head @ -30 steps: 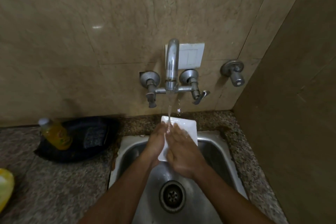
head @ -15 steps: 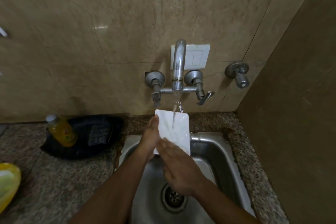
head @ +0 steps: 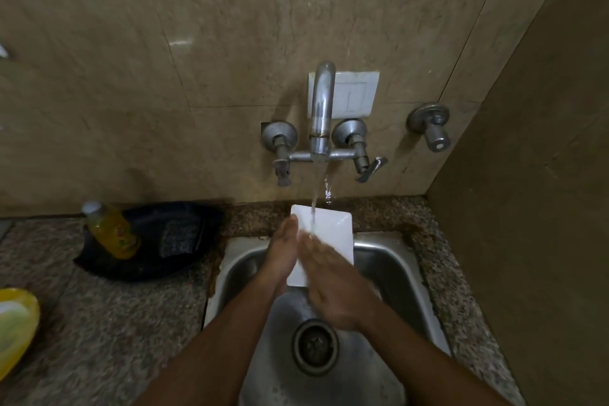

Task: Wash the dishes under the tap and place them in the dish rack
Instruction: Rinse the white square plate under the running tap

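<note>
A white rectangular plate (head: pixel 333 234) is held tilted over the steel sink (head: pixel 405 277), under water running from the wall tap (head: pixel 321 115). My left hand (head: pixel 280 254) holds the plate by its left edge, fingers behind it and thumb along the rim. My right hand (head: pixel 333 280) lies flat on the plate's face with straight fingers, where the stream lands. The lower part of the plate is hidden by my hands. No dish rack is in view.
A yellow soap bottle (head: pixel 112 231) leans in a black tray (head: pixel 148 241) with a dark scrubber on the granite counter (head: pixel 115 323) at the left. A yellow bowl (head: pixel 16 323) sits at the left edge. A brown wall closes off the right side.
The plate has stayed under the stream while my right hand slid over its face, down and then back up. My view has shifted slightly.
</note>
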Available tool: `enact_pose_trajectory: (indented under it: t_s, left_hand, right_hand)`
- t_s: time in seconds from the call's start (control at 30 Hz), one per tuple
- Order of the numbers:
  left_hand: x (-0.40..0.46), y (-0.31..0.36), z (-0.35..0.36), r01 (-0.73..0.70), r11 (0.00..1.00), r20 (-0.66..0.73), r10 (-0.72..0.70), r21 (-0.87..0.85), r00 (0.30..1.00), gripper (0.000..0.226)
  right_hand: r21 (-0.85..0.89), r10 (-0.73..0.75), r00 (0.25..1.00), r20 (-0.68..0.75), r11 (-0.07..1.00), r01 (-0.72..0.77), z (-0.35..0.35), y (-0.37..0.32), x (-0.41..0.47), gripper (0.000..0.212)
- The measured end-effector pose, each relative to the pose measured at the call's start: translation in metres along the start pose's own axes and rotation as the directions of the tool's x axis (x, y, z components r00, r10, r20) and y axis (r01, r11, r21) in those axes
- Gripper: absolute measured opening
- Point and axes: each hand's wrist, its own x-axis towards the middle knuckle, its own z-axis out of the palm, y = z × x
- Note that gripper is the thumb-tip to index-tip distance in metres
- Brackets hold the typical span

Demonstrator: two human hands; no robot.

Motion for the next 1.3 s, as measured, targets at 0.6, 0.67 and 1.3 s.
enact_pose_trajectory:
  t_s: [0.6,0.67,1.3]
  left_hand:
    - [-0.007,-0.003,-0.018,0.189,0.981,0.236,-0.191,0.03,0.953,0.031]
    - [-0.009,0.005,-0.018,0.153,0.977,0.263,-0.188,0.147,0.946,0.028]
    - [0.006,-0.004,-0.039,0.383,0.881,0.181,-0.344,-0.277,0.922,0.034]
  right_hand:
    - [0.874,0.724,0.689,0.017,0.324,-0.363,-0.015,0.035,-0.018,0.02]
    - [0.869,0.739,0.673,-0.026,0.349,-0.35,-0.015,0.041,-0.021,0.023]
    - [0.373,0.214,0.932,-0.293,0.923,-0.095,-0.002,0.023,-0.034,0.063]
